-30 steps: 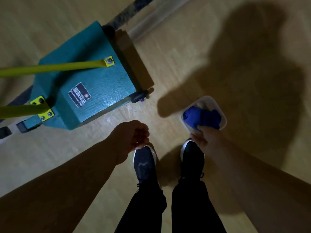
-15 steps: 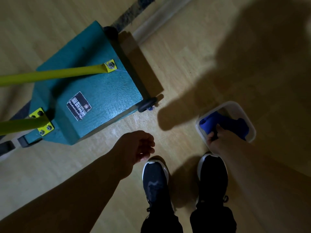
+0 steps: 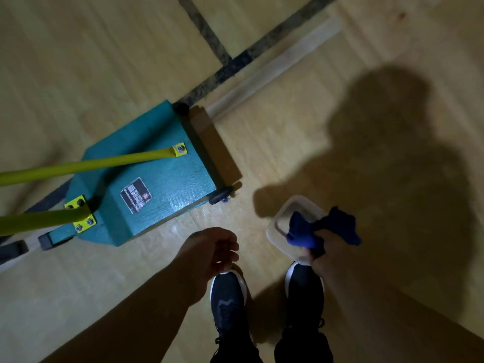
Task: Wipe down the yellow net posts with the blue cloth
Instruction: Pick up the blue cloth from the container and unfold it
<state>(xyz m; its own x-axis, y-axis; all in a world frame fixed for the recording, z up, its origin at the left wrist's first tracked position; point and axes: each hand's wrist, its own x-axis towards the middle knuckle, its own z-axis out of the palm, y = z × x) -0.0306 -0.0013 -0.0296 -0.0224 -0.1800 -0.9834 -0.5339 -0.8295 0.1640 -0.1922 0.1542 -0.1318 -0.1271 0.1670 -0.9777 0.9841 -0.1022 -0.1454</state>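
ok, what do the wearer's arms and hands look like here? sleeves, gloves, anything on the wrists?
Both forearms are bare right down to the frame edge: no sleeves in view. The left hand and right hand wear no gloves, and no watch, band or ring can be made out. The light is dim, so small items could be missed.

A teal weighted base (image 3: 146,184) sits on the wooden floor (image 3: 91,61), and everything here is placed from it. Two yellow posts (image 3: 86,163) are bolted to its top by yellow plates and run off toward the left edge. A dark label (image 3: 136,195) is stuck on the base's near face, and a small black wheel (image 3: 221,196) sits at its right corner. Just right of the base a clear plastic tub (image 3: 281,224) rests on the floor. Over the tub, the right hand (image 3: 323,247) grips a bunched blue cloth (image 3: 322,226). The left hand (image 3: 212,252) hangs in front of the base with fingers loosely curled and holding nothing, above two dark shoes (image 3: 229,297). Dark court lines (image 3: 235,64) cross behind the base.
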